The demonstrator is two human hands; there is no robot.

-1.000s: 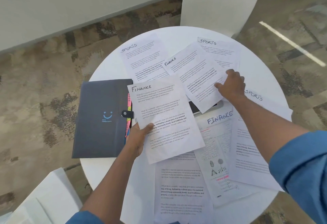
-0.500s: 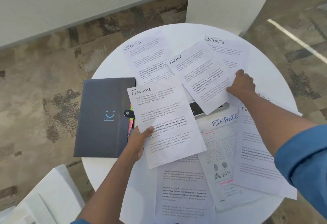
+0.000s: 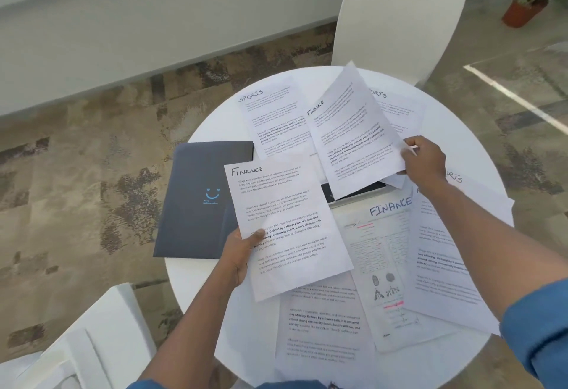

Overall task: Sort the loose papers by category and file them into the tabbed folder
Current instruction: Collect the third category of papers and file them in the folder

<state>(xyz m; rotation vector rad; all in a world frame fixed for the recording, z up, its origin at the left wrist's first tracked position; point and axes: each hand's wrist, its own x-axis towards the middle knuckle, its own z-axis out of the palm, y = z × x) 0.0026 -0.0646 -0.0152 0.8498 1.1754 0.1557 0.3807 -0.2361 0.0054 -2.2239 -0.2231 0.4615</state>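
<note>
On the round, smooth white worktop (image 3: 215, 130), thin printed sheets lie overlapping at the near and right side, among them a flat page headed FINANCE with diagrams (image 3: 385, 268). The left hand (image 3: 241, 248) pinches the near-left edge of a Finance sheet (image 3: 285, 225), thumb on top, over the matte dark grey folder (image 3: 196, 201) that lies closed at the left. Farther right, the right hand (image 3: 425, 162) grips a second Finance sheet (image 3: 353, 133), its far end curling upward. A Sports page (image 3: 272, 118) lies flat at the far side.
</note>
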